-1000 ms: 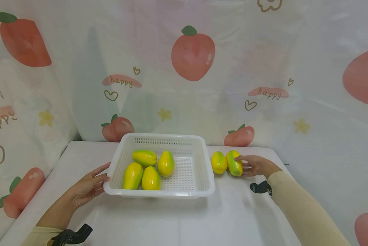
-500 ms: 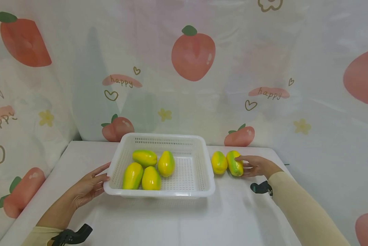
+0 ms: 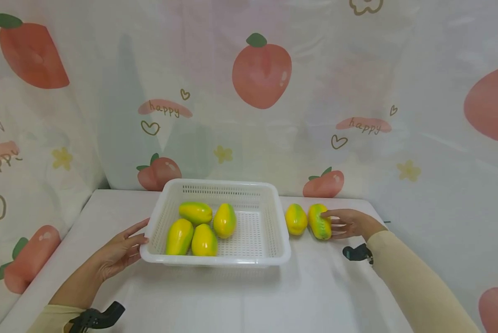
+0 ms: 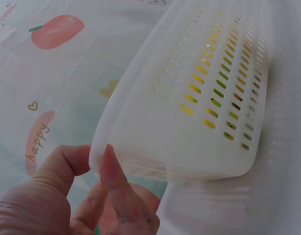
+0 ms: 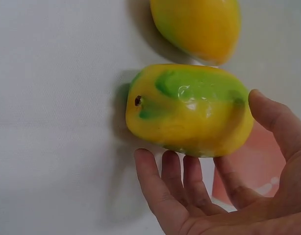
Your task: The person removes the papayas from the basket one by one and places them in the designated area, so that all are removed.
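hands apart, i pinch the white basket (image 3: 215, 261) by its rim with my left hand (image 3: 117, 254), likely steadying it. my right hand (image 3: 354, 223) touches the outer papaya (image 3: 318, 224), right of the basket, with loose fingers (not wrapped round), perhaps against rolling.

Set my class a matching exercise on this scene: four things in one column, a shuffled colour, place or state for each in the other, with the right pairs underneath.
Things:
1. Basket
2. Left hand
3. Right hand
4. Right sleeve

Descriptions:
A. Beige
B. Pinching the basket's rim
C. White, with four yellow-green fruits inside
D. At the outer loose fruit on the table

Right pairs: 1-C, 2-B, 3-D, 4-A
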A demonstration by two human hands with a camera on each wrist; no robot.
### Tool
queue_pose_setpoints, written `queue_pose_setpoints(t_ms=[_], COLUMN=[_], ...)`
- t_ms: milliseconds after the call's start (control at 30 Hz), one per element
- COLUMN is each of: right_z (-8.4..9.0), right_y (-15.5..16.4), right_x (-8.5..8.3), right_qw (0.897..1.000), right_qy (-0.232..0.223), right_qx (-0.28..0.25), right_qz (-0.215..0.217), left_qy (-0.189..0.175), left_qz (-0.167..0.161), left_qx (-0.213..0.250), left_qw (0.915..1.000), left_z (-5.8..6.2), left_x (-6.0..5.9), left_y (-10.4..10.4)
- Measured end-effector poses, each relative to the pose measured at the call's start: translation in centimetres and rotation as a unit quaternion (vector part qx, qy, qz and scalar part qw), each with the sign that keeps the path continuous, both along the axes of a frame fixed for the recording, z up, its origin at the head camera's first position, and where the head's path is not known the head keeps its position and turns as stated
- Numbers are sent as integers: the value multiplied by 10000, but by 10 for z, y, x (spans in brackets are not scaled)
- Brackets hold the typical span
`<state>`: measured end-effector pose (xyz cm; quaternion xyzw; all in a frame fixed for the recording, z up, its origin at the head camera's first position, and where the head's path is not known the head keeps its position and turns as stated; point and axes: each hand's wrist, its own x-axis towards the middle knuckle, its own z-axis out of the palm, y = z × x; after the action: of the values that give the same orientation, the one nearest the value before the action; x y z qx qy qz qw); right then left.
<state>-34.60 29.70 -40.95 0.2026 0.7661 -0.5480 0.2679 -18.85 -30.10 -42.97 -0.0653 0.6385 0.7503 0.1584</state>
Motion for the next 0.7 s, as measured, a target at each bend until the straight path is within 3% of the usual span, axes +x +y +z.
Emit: queue_pose_setpoints(t_ms=[200,433,700], right_z=[13,37,61], right_y=[0,-8,-37], right_x=[1,0,9], right_qw=[9994,9939,9838], right_qy=[79,320,774], right_qx=[303,744,761], right_qz=[170,746,1427], left_qy=[-21,-10,-76], left_qz=[14,31,142], left_qx=[2,-15,-64], left_qw=[10000,10000,9998], left_z=[0,-1,1], left_x=[0,1,1], left_y=[0,0,0])
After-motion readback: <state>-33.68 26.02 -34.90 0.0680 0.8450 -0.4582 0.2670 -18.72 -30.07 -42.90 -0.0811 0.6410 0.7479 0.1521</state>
